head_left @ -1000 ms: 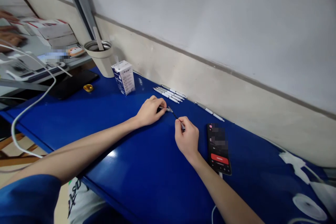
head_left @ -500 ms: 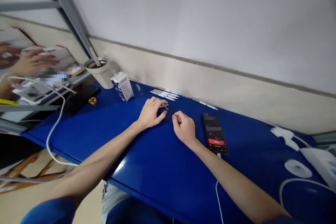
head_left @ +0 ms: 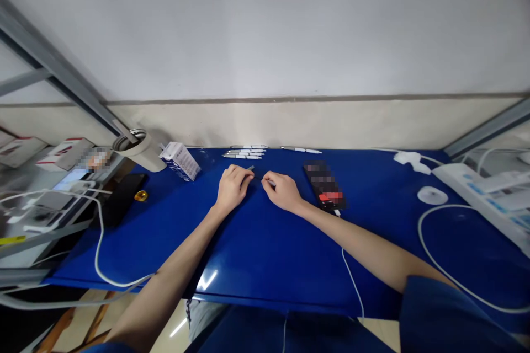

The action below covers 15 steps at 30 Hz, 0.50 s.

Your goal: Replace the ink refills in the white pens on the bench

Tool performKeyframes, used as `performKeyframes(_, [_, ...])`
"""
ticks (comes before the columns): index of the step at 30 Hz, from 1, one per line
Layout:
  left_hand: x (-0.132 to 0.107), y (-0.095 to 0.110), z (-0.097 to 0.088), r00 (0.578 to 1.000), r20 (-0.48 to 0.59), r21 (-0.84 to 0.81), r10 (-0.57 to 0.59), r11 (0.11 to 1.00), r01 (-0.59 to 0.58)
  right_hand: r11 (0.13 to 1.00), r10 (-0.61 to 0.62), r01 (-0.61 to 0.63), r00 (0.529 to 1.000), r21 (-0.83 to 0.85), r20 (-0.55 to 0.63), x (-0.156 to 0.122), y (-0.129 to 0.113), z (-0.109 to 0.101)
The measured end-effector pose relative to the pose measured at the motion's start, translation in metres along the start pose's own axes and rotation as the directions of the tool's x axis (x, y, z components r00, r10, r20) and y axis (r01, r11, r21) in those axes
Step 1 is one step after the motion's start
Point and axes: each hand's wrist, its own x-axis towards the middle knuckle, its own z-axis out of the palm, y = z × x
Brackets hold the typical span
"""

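My left hand (head_left: 232, 188) is closed over the blue desk. Its fingertips pinch a small grey pen part (head_left: 250, 167), mostly hidden behind the fingers. My right hand (head_left: 285, 193), also closed, grips a grey-white pen barrel (head_left: 271, 182) whose end shows by the thumb. A thin dark rod (head_left: 258, 177), which looks like a pen refill, spans the small gap between both hands. Beyond my left hand, several white and grey pens (head_left: 245, 153) lie side by side near the wall. One more pen (head_left: 301, 149) lies apart to their right.
A phone (head_left: 325, 185) with a cable lies right of my right hand. Leftward stand a drink carton (head_left: 181, 161) and a cup (head_left: 143, 151), with a yellow round object (head_left: 141, 196) nearby. On the right are a white disc (head_left: 432, 195), a power strip (head_left: 480, 193) and looping cables.
The view has levelled and turned. My left fingers, previously spread, now pinch, and the thin dark rod shows between my hands. Another person's hands at the far left have left the view.
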Motion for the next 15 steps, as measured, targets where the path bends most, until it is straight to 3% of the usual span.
performKeyframes(15, [0.0036,-0.0084,0.0048,0.996,0.065,-0.128,0.060,0.990,-0.051,0.972,0.046,-0.012,0.989,-0.234,0.141,0.0001,-0.0105,0.0018])
